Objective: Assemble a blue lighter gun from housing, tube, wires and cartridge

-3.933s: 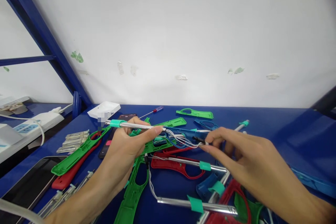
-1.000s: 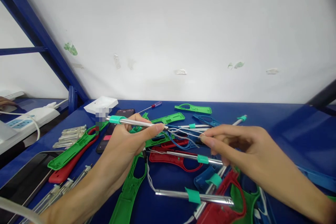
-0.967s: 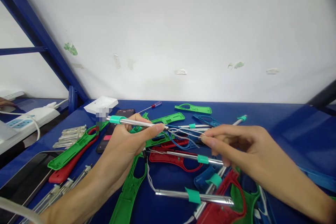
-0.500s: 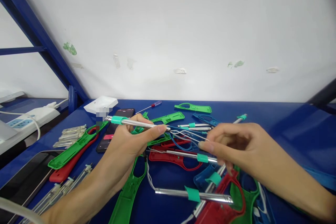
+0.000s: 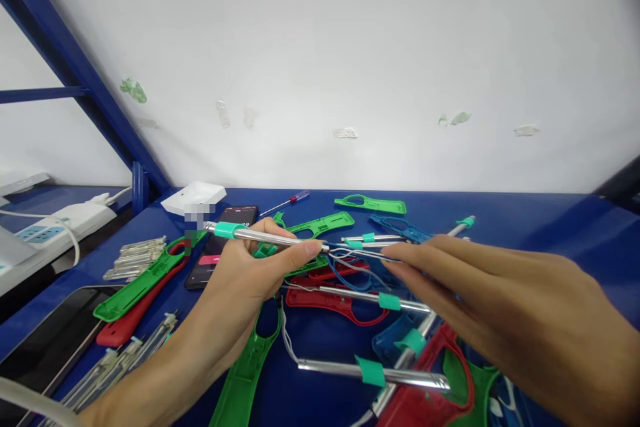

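My left hand (image 5: 273,263) pinches a silver metal rod (image 5: 267,236) between thumb and fingers. A wrap of teal tape (image 5: 227,231) sits near the rod's far left end. Thin wires (image 5: 350,255) come out of its right end. My right hand (image 5: 465,287) is closed, thumb and fingertips together on these wires. Under the hands lie a red plastic handle shell (image 5: 330,302) and another taped silver rod (image 5: 350,294). Nearer me, one more taped rod (image 5: 335,369) with wires rests by a green handle shell (image 5: 240,373).
On the blue table (image 5: 320,199) are a screwdriver (image 5: 295,199), a white box (image 5: 195,199), a phone (image 5: 235,216) and a larger dark-screened device (image 5: 55,330). Several thin clear-and-metal parts (image 5: 135,258) lie left. A power strip (image 5: 65,223) stands at far left, before a white wall (image 5: 350,67).
My right hand has turned over, its back now facing up, while still at the wires. The left hand and rod have barely moved.
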A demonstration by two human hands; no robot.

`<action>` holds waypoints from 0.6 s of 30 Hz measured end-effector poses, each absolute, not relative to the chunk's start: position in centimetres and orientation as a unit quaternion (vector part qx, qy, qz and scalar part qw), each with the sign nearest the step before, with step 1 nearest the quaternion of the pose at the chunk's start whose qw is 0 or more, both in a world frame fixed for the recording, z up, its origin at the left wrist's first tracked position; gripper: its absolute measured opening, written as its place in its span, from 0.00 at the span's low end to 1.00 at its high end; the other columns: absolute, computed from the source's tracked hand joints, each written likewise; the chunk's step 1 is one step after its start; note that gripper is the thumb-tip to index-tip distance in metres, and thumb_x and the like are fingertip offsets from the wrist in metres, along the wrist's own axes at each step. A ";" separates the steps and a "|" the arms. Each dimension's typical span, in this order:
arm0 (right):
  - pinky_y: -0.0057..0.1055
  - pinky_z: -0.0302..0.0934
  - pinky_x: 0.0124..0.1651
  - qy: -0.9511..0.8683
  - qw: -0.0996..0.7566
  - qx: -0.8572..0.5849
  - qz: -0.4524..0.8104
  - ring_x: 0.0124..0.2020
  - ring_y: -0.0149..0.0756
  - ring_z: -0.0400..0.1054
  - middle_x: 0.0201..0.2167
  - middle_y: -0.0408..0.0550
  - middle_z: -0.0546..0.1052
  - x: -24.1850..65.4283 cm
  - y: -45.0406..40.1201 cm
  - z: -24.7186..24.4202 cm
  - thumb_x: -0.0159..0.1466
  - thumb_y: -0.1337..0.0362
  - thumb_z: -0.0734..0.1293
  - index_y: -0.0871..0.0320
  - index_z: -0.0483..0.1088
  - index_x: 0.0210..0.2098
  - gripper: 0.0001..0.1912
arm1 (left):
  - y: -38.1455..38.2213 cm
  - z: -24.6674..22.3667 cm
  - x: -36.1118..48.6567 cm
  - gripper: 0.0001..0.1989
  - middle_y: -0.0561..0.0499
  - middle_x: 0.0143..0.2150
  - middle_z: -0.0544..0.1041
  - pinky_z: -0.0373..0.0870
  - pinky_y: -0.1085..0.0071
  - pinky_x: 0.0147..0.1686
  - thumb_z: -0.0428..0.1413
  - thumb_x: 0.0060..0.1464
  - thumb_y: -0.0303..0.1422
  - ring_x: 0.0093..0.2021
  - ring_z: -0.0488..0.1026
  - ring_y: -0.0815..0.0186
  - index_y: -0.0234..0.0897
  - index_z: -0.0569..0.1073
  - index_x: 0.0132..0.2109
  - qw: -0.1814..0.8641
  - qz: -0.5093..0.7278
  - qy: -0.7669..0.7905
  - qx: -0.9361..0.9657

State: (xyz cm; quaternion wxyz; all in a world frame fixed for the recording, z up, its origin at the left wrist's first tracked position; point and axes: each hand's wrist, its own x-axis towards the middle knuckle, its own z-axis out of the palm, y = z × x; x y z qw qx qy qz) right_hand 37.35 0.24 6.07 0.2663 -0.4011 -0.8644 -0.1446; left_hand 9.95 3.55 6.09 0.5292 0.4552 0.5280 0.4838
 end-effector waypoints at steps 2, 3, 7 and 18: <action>0.36 0.60 0.18 -0.868 0.246 -0.403 -0.153 0.31 0.45 0.84 0.49 0.53 0.89 37.4 0.2 6.2 0.80 0.66 0.59 0.51 0.80 0.57 0.17 | 3.5 6.2 9.9 0.27 0.61 0.25 0.56 0.43 0.69 0.28 0.79 0.47 0.46 0.26 0.46 0.72 0.42 0.67 0.32 0.531 0.483 0.528 0.454; 0.35 0.61 0.18 -0.872 0.244 -0.396 -0.153 0.31 0.45 0.84 0.48 0.53 0.89 37.3 0.3 6.4 0.81 0.65 0.59 0.52 0.79 0.56 0.17 | 3.5 6.2 9.9 0.28 0.61 0.25 0.56 0.43 0.69 0.27 0.79 0.47 0.46 0.26 0.46 0.72 0.42 0.68 0.32 0.532 0.483 0.528 0.453; 0.32 0.68 0.22 -0.868 0.300 -0.371 -0.133 0.32 0.42 0.86 0.42 0.49 0.89 36.4 0.9 7.1 0.84 0.61 0.61 0.51 0.79 0.46 0.15 | 3.4 6.4 9.8 0.29 0.60 0.25 0.54 0.41 0.69 0.26 0.80 0.45 0.48 0.25 0.44 0.73 0.42 0.68 0.31 0.537 0.483 0.524 0.451; 0.26 0.66 0.19 -0.809 0.327 -0.475 0.110 0.27 0.34 0.83 0.31 0.33 0.88 36.3 1.9 8.0 0.76 0.53 0.70 0.43 0.83 0.34 0.15 | 4.3 5.6 9.2 0.31 0.65 0.19 0.50 0.43 0.73 0.24 0.82 0.42 0.50 0.21 0.40 0.76 0.43 0.68 0.32 0.549 0.493 0.512 0.440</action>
